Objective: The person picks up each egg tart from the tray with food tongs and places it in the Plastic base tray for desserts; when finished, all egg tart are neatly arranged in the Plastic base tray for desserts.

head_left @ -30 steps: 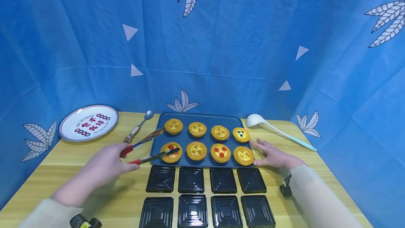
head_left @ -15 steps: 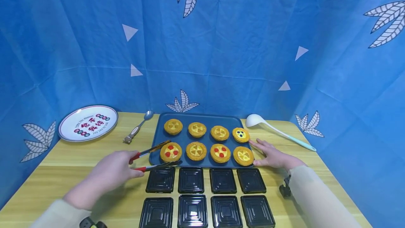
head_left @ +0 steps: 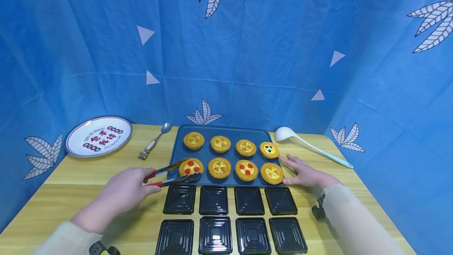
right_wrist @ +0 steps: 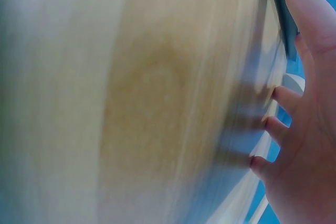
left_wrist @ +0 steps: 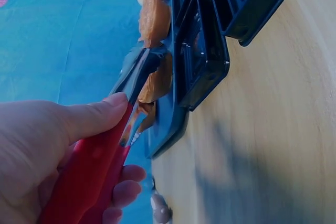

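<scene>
Since the frames before, the tongs [head_left: 170,172] have swung from above the baking tray [head_left: 226,133] down to its near left corner, and their tips have narrowed around the red-dotted tart [head_left: 191,167] there; the right hand has not shifted. In the head view the left hand [head_left: 125,188] holds the red handles, squeezing the arms part-way together so one tip lies behind the tart and one in front; whether they already touch its crust I cannot tell. The tart sits on the tray, at the left end of its near row, directly behind the nearest-left black container [head_left: 179,199]. The right hand [head_left: 306,173] lies flat with fingers straight against the tray's right edge, steadying it. In the left wrist view the thumb [left_wrist: 92,116] presses the red handle of the tongs [left_wrist: 113,145] and the metal tips bracket a tart [left_wrist: 157,82] at the tray's edge, just behind a black container [left_wrist: 202,56]. The right wrist view shows only that hand [right_wrist: 302,145] spread on the counter [right_wrist: 131,98] beside the tray's corner. I judge the step to be the grip on the tart; the next move calls for closing firmly but gently, then lifting clear of the tray's rim toward the container in front.
</scene>
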`<action>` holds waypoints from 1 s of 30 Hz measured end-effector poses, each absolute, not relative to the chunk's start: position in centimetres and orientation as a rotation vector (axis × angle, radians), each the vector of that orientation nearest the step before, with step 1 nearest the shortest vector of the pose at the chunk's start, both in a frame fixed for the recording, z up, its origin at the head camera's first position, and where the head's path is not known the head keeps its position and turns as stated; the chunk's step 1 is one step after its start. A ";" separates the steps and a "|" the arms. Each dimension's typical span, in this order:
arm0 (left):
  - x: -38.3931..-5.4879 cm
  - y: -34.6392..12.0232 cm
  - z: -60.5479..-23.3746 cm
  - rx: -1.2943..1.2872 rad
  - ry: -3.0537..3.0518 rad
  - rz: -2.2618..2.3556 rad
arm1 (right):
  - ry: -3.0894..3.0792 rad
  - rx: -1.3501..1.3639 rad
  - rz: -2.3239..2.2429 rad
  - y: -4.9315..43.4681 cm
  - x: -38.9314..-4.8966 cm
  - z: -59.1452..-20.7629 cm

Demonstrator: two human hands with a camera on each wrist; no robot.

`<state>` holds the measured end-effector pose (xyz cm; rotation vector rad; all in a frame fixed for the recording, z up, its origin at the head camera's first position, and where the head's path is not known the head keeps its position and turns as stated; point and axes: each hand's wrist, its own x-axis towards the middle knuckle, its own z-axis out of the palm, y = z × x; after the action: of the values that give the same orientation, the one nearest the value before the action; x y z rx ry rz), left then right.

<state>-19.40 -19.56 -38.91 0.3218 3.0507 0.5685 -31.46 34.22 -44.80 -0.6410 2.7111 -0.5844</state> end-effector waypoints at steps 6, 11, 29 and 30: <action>-18.0 -20.4 -37.5 0.235 3.045 0.598 | 2.707 -0.661 -0.587 33.9 -31.5 -44.8; -16.3 -21.1 -36.6 0.232 3.036 0.583 | 2.700 -0.647 -0.592 34.0 -31.6 -44.8; -13.5 -21.5 -37.9 0.107 2.912 0.576 | 2.690 -0.651 -0.591 34.3 -31.5 -44.6; -13.5 -21.4 -38.0 0.105 2.912 0.572 | 2.689 -0.651 -0.591 34.3 -31.5 -44.6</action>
<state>-13.52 -21.41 -37.98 0.1054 2.9124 0.5722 -31.46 34.31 -44.62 -0.6507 2.6891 -0.5912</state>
